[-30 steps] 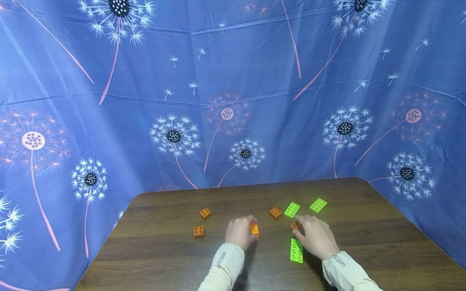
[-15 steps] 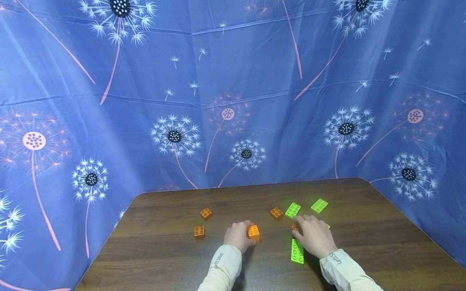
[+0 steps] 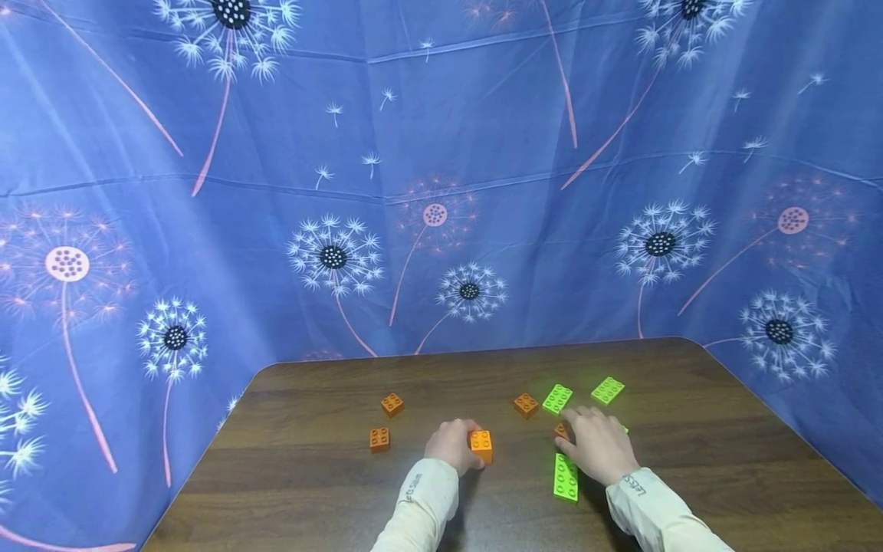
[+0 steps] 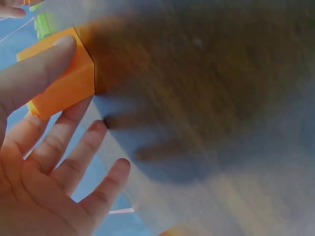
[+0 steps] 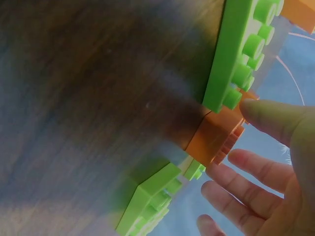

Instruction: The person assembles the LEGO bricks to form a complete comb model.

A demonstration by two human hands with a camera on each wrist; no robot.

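Note:
My left hand (image 3: 451,446) pinches a bright orange brick (image 3: 480,445) between thumb and index finger, its studs facing up in the head view. In the left wrist view the thumb lies across a smooth side of this orange brick (image 4: 64,78), and the other fingers spread out below. My right hand (image 3: 603,448) has its thumb and fingertips at opposite sides of a darker orange brick (image 5: 214,132), partly hidden under the hand in the head view. Beside that brick, a long green brick (image 3: 566,477) lies nearest the person; its studs show in the right wrist view.
Two orange bricks, one farther (image 3: 392,404) and one nearer (image 3: 379,439), lie left on the brown table (image 3: 290,491). Behind the right hand are another orange brick (image 3: 526,405) and two green bricks (image 3: 557,399). A further green piece (image 3: 625,429) is mostly covered by that hand.
The left fingers have shifted slightly and turned the orange brick, so more of its studded top shows. The right hand stays at its brick, almost still.

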